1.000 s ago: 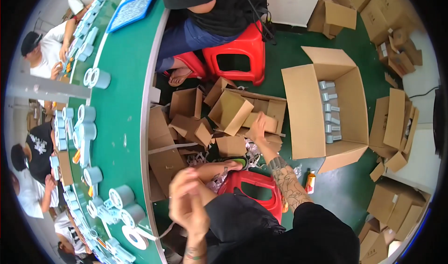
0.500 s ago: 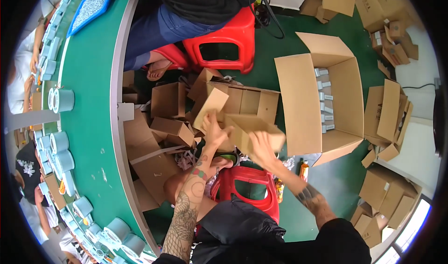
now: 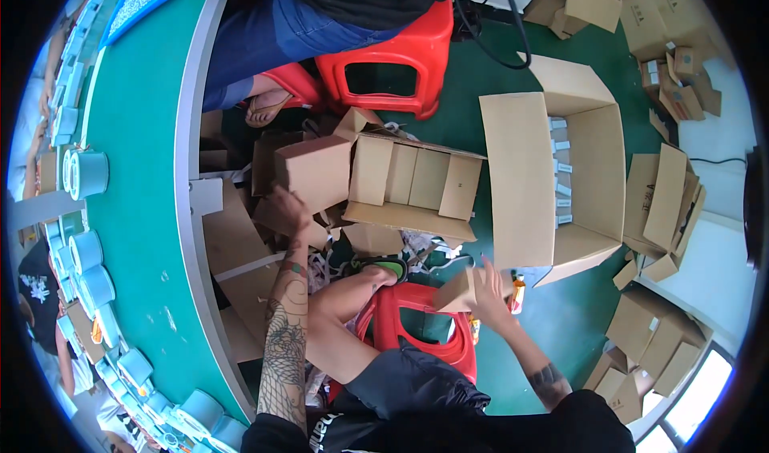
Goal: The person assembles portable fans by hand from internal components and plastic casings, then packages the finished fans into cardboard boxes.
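My left hand (image 3: 287, 210) is at the lower left edge of a closed-looking brown cardboard box (image 3: 316, 171), its fingers curled against it. The box is tilted above other loose boxes on the floor, and its underside is hidden. To the right, over the red stool (image 3: 416, 297), my right hand (image 3: 490, 294) grips a smaller tan cardboard box (image 3: 456, 293); motion blurs the fingers a little. Between the hands lies an open, shallow cardboard carton (image 3: 412, 177). A large open carton (image 3: 521, 181) stands beyond my right hand, with a row of small pale boxes (image 3: 563, 169) inside.
A green worktable (image 3: 136, 213) with pale blue round containers (image 3: 88, 173) runs along the left. A co-worker in jeans (image 3: 272, 48) sits by another red stool (image 3: 384, 68) ahead. Cartons (image 3: 657, 325) are piled at the right. A bottle (image 3: 518, 293) stands near my right hand.
My hands have moved apart. The left went left and is now at a brown box; the right came down and right with a tan box. The view has shifted slightly.
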Tool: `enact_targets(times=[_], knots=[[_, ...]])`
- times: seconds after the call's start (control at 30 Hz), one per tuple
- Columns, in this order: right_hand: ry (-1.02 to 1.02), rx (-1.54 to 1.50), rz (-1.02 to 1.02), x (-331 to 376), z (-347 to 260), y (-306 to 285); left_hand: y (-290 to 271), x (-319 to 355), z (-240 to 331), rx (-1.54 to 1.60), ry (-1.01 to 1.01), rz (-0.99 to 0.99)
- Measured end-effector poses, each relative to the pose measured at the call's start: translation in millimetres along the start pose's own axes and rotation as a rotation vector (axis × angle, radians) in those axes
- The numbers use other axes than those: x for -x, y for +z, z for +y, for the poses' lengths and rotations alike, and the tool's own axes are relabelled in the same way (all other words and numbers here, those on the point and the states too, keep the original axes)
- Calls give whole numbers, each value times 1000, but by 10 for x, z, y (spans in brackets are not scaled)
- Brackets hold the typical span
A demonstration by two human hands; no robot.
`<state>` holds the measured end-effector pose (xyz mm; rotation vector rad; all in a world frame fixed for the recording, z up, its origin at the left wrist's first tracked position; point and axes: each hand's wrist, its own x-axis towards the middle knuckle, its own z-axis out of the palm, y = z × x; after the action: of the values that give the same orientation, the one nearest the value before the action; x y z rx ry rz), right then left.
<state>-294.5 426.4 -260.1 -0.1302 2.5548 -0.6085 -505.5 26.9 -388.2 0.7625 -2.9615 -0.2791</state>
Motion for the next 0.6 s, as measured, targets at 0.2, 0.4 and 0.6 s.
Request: enact_targets(times=[0.2,0.4,0.6], knots=[[-83,-412,82,-2055,140,420,-17,46,-119,258,50,109],[541,-586,348,-2779,393,674,281,208,747,500,584,-635],[1065,-670,595,-2958,682,789,1057,662,975,-80,514,-487]])
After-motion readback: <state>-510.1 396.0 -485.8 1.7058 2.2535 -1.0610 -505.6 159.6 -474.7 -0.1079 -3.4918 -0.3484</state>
